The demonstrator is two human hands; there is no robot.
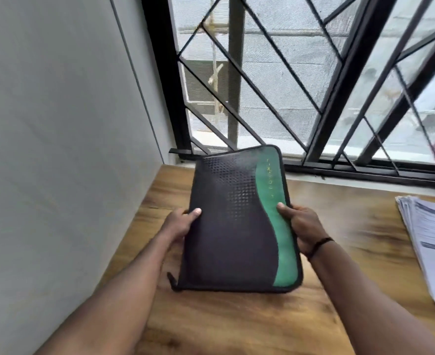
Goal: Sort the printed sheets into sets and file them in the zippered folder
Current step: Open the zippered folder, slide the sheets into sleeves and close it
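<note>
Gripping the zippered folder (233, 221) by its long edges, you held it tilted above the wooden desk (237, 321) near the back left corner, closed, black with a green band. Your left hand (179, 224) and right hand (299, 224) each showed a thumb on the cover; the fingers were hidden behind. The stack of printed sheets (434, 242) lay at the right edge, cut off and blurred.
</note>
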